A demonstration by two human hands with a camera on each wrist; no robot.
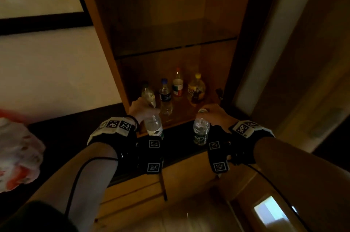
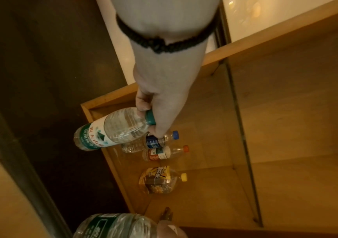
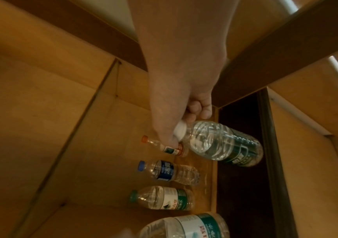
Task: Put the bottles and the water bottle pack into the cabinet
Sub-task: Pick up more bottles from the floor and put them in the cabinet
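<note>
- Head view: a water bottle with a white-and-green label [image 1: 154, 124] is held at its neck by the left hand [image 1: 141, 109], in front of the open wooden cabinet [image 1: 106, 45].
- A second water bottle with a dark green label [image 1: 201, 130] is gripped at its white cap by the right hand [image 1: 216, 115], over the dark ledge [image 1: 178, 137] before the cabinet's front edge.
- On the cabinet floor four bottles are seen standing: a green-capped bottle [image 1: 148, 93], a blue-capped bottle [image 1: 165, 96], an orange-capped bottle [image 1: 177, 83] and a round yellow-capped bottle [image 1: 197, 87].
- A plastic-wrapped pack [image 1: 18, 153] is seen on the dark surface at far left, well apart from the cabinet; its contents cannot be told.
- Left wrist view: the teal cap and neck of the white-and-green labelled bottle [image 2: 111, 130] are pinched by curled fingers [image 2: 142, 104]; its base is over the cabinet's front edge.
- The blue-capped [image 2: 153, 141], orange-capped [image 2: 164, 153] and yellow-capped [image 2: 159, 179] bottles are seen inside.
- Right wrist view: the white cap is enclosed by the right hand's curled fingers [image 3: 194, 111], and the dark-labelled bottle [image 3: 223, 143] is hung over the ledge, just outside the cabinet.
</note>
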